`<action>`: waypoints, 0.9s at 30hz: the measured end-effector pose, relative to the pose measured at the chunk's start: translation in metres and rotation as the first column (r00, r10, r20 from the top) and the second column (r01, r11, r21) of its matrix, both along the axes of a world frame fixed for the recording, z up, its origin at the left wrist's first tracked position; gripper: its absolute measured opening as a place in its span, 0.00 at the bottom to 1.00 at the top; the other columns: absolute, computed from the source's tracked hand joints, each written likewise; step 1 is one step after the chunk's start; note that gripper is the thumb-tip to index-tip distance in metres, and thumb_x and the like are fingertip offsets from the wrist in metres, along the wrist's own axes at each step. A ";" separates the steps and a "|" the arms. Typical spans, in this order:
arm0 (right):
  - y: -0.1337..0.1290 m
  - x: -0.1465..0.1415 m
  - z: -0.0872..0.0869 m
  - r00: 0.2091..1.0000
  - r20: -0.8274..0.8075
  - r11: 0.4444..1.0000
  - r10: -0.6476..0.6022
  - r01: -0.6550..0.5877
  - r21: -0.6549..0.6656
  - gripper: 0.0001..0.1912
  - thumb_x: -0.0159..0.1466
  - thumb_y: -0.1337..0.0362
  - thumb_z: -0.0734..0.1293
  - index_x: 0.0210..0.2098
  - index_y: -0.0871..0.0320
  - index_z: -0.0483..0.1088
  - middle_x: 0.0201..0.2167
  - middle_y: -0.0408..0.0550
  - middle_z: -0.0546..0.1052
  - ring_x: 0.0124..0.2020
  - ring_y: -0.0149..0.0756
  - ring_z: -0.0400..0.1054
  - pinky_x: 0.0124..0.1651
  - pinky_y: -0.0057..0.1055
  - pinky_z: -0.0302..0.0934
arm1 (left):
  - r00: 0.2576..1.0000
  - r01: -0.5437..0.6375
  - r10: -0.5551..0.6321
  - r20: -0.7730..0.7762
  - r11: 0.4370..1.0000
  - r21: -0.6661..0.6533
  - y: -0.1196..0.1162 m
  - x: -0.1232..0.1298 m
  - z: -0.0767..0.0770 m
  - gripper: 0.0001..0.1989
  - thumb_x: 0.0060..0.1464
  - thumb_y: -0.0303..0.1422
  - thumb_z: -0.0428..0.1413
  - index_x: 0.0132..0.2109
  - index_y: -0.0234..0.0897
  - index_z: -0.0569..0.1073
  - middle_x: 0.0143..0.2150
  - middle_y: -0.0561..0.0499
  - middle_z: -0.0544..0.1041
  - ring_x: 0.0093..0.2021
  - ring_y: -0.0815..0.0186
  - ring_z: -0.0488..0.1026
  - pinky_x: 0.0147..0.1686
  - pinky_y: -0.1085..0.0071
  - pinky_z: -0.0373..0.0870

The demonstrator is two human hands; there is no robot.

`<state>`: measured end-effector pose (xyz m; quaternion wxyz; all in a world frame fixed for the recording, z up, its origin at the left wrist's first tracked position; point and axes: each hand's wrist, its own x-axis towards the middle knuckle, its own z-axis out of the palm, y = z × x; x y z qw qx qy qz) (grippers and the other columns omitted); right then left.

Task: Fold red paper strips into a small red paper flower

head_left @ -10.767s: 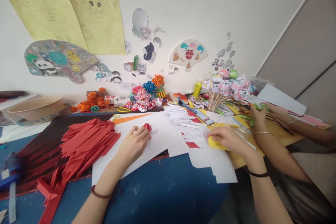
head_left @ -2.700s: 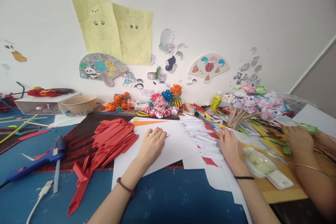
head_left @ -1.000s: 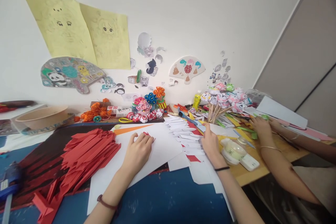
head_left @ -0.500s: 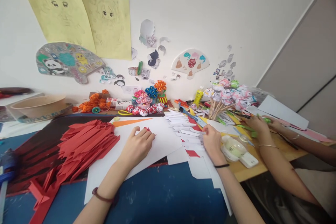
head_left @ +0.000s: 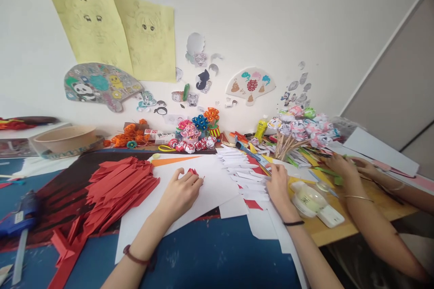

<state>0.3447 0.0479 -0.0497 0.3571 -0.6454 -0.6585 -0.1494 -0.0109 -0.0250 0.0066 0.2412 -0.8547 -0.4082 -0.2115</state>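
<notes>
My left hand [head_left: 180, 193] is closed around a small folded red paper piece [head_left: 193, 172], above a large white sheet [head_left: 217, 189]. A thin tip sticks out beside its fingers. My right hand [head_left: 278, 186] is at the right edge of a stack of folded white paper strips [head_left: 244, 174], near the end of a blue strap-like item [head_left: 251, 151]. Its fingers are bent close together, and what they hold, if anything, is too small to make out. A pile of folded red paper strips [head_left: 122, 189] lies left of the white sheet.
A blue glue gun [head_left: 23, 219] lies at far left, near a round bowl [head_left: 64, 137]. Paper flowers [head_left: 298, 128] on sticks stand at back right. A clear container [head_left: 307, 198] and white case [head_left: 330, 216] sit right of my right hand. Another person's hands [head_left: 342, 167] work with green paper.
The view has shifted, so the scene appears further right and slightly lower. My left hand keeps its grip on the red piece. My right hand remains beside the white strips.
</notes>
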 end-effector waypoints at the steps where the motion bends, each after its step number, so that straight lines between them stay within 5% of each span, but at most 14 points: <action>1: 0.000 0.001 -0.001 1.000 -0.011 1.000 0.025 -0.025 0.005 0.27 0.45 0.79 0.57 0.44 0.58 0.65 0.40 0.52 0.64 0.43 0.46 0.60 0.47 0.41 0.57 | 1.000 -0.001 0.001 0.000 1.000 -0.006 -0.001 0.000 0.000 0.10 0.61 0.24 0.46 0.40 0.38 0.71 0.33 0.51 0.75 0.36 0.63 0.70 0.47 0.58 0.55; 11: 0.004 0.016 -0.006 0.991 -0.089 0.995 0.101 -0.100 0.016 0.19 0.45 0.80 0.56 0.34 0.56 0.62 0.34 0.48 0.67 0.36 0.41 0.64 0.42 0.34 0.59 | 1.000 0.012 -0.012 -0.016 0.999 -0.040 -0.001 0.001 0.000 0.10 0.60 0.23 0.46 0.41 0.37 0.71 0.34 0.50 0.75 0.37 0.63 0.71 0.47 0.58 0.55; 16: 0.010 0.019 -0.007 0.997 -0.063 0.998 0.040 -0.042 -0.038 0.18 0.48 0.80 0.57 0.36 0.58 0.63 0.34 0.50 0.69 0.37 0.41 0.65 0.42 0.34 0.60 | 1.000 0.001 -0.001 -0.012 0.999 -0.039 0.000 0.000 0.000 0.10 0.61 0.24 0.45 0.43 0.38 0.70 0.35 0.50 0.75 0.38 0.63 0.71 0.47 0.58 0.55; 19: 0.014 0.012 -0.004 0.996 0.019 0.994 -0.091 0.092 -0.059 0.18 0.55 0.79 0.56 0.42 0.63 0.66 0.40 0.59 0.70 0.42 0.47 0.65 0.48 0.42 0.58 | 1.000 -0.001 0.001 -0.011 0.999 -0.043 -0.002 -0.002 0.000 0.11 0.62 0.24 0.45 0.44 0.38 0.71 0.36 0.49 0.76 0.39 0.62 0.71 0.48 0.57 0.55; 22: 0.015 0.008 0.004 0.971 0.032 0.971 -0.239 0.239 -0.008 0.19 0.63 0.72 0.56 0.52 0.67 0.64 0.46 0.66 0.70 0.50 0.56 0.63 0.56 0.61 0.46 | 1.000 -0.013 0.013 -0.008 0.999 -0.041 -0.002 -0.005 0.001 0.11 0.63 0.24 0.44 0.44 0.38 0.71 0.36 0.49 0.76 0.39 0.62 0.72 0.47 0.58 0.56; 24: 0.012 0.009 0.012 0.983 -0.014 0.983 -0.182 0.182 -0.001 0.22 0.64 0.72 0.55 0.57 0.66 0.61 0.49 0.65 0.71 0.53 0.55 0.63 0.58 0.65 0.41 | 0.999 -0.029 0.028 -0.024 0.999 -0.038 -0.002 -0.006 0.001 0.11 0.62 0.24 0.45 0.44 0.37 0.71 0.36 0.49 0.76 0.38 0.62 0.71 0.47 0.57 0.56; 27: 0.001 0.003 0.029 0.997 -0.057 0.999 0.045 -0.043 0.033 0.29 0.59 0.78 0.54 0.60 0.65 0.60 0.47 0.60 0.74 0.50 0.47 0.67 0.61 0.55 0.48 | 0.999 -0.028 0.027 -0.040 0.999 -0.028 -0.001 -0.006 0.000 0.11 0.62 0.23 0.45 0.42 0.37 0.71 0.36 0.48 0.76 0.37 0.62 0.71 0.48 0.57 0.56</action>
